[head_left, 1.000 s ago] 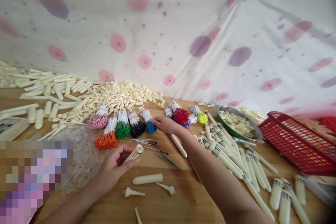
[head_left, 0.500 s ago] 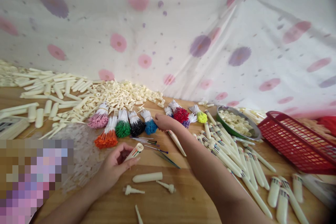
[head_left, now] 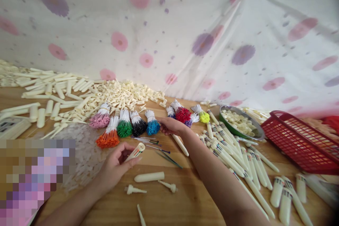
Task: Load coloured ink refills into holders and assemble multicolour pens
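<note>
My left hand (head_left: 120,160) grips a cream multicolour pen barrel (head_left: 135,152) between thumb and fingers, its open end tilted up and red and green showing in its slots. To the right of the bundle of blue-tipped refills (head_left: 153,124), my right hand (head_left: 171,126) has its fingers drawn together; whatever is in them is too small to make out. Below the hands lie a cream tube (head_left: 149,177) and loose cone-shaped tips (head_left: 135,190). A pair of tweezers (head_left: 171,160) and several loose refills (head_left: 148,141) rest between the hands. Partly under my right hand is another pen barrel (head_left: 180,145).
Refill bundles in orange (head_left: 107,137), green (head_left: 124,127), black (head_left: 138,125) and red (head_left: 182,113) stand in a row. Cream parts are heaped (head_left: 124,93) behind. On the right are many pen barrels (head_left: 227,153), a bowl of parts (head_left: 261,135) and a red basket (head_left: 299,144).
My right hand has shifted slightly right and toward me, away from the blue refill bundle. My left hand keeps the barrel in nearly the same place.
</note>
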Available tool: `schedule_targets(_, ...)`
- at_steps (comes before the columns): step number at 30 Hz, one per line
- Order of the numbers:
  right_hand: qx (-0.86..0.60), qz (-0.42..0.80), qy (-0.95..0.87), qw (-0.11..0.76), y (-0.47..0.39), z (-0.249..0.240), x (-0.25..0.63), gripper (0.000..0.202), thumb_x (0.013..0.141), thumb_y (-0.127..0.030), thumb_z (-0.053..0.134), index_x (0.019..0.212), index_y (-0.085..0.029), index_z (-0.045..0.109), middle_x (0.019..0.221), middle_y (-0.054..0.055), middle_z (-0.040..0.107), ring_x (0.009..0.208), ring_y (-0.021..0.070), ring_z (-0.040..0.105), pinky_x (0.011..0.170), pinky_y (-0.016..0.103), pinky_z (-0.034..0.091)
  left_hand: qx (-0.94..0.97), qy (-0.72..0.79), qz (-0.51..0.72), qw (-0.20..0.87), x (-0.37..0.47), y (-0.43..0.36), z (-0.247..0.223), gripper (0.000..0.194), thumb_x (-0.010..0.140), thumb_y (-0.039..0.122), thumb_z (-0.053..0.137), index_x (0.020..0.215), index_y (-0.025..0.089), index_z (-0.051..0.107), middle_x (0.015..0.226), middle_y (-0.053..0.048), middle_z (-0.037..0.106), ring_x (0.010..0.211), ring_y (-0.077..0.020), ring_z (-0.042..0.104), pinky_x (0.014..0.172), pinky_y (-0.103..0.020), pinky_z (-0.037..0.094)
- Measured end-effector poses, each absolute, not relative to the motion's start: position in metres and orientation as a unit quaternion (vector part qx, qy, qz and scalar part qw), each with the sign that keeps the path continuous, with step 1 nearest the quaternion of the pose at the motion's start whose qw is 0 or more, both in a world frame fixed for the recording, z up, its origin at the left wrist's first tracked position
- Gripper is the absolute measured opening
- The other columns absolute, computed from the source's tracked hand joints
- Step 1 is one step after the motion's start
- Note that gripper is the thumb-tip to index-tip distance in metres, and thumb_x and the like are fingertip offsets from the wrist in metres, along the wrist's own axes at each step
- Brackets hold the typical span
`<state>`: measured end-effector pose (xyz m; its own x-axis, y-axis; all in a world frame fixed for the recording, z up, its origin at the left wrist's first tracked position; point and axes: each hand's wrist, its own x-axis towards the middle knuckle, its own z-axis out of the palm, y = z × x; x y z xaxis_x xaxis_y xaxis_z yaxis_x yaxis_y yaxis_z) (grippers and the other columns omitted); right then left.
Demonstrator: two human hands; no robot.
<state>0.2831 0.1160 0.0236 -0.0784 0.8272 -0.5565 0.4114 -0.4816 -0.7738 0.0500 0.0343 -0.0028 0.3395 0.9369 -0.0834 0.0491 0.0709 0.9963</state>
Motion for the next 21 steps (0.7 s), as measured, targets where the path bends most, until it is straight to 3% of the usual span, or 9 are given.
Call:
schedule_targets(4, -0.620, 0.593, -0.442, 0.262, 0.107, 0.018, 0.283, 0.025, 0.090, -0.033, 0.050, 0.103, -0.013, 0.056, 0.096, 0.005, 0.060, 0.078, 0.0138, 0.060, 0.068, 0.032, 0.051, 0.565, 0.434, 0.368, 0.597, 0.050, 0.036, -0.005, 0.023, 0.066, 0.032, 0.071, 0.078, 0.018, 0.057, 0.074, 0.001, 0.064, 0.072, -0.0153, 0.059, 0.066, -0.024, 0.045)
schedule_targets(9, -0.576, 0.603, -0.415, 0.364, 0.090, 0.015, 0.278, 0.022, 0.088, -0.027, 0.049, 0.070, -0.014, 0.051, 0.072, 0.002, 0.061, 0.063, 0.0108, 0.061, 0.070, 0.028, 0.051, 0.564, 0.438, 0.376, 0.590, 0.051, 0.036, -0.006, 0.022, 0.065, 0.030, 0.071, 0.078, 0.018, 0.058, 0.075, 0.001, 0.064, 0.073, -0.0143, 0.059, 0.067, -0.023, 0.046)
schedule_targets(16, -0.529, 0.598, -0.427, 0.426, 0.061, 0.023, 0.277, 0.022, 0.073, -0.034, 0.062, 0.070, -0.016, 0.051, 0.080, 0.006, 0.065, 0.082, 0.0161, 0.065, 0.085, 0.031, 0.048, 0.554, 0.442, 0.371, 0.600, 0.052, 0.035, -0.001, 0.024, 0.067, 0.033, 0.069, 0.084, 0.018, 0.061, 0.078, 0.000, 0.066, 0.072, -0.0145, 0.062, 0.067, -0.023, 0.050)
schedule_targets(21, -0.540, 0.542, -0.501, 0.404, 0.042, 0.032, 0.281, 0.020, 0.077, -0.033, 0.060, 0.072, -0.018, 0.048, 0.077, 0.002, 0.066, 0.065, 0.0132, 0.063, 0.059, 0.026, 0.050, 0.595, 0.444, 0.372, 0.558, 0.051, 0.036, -0.009, 0.026, 0.072, 0.034, 0.063, 0.093, 0.017, 0.061, 0.083, -0.003, 0.069, 0.075, -0.0169, 0.065, 0.071, -0.027, 0.052)
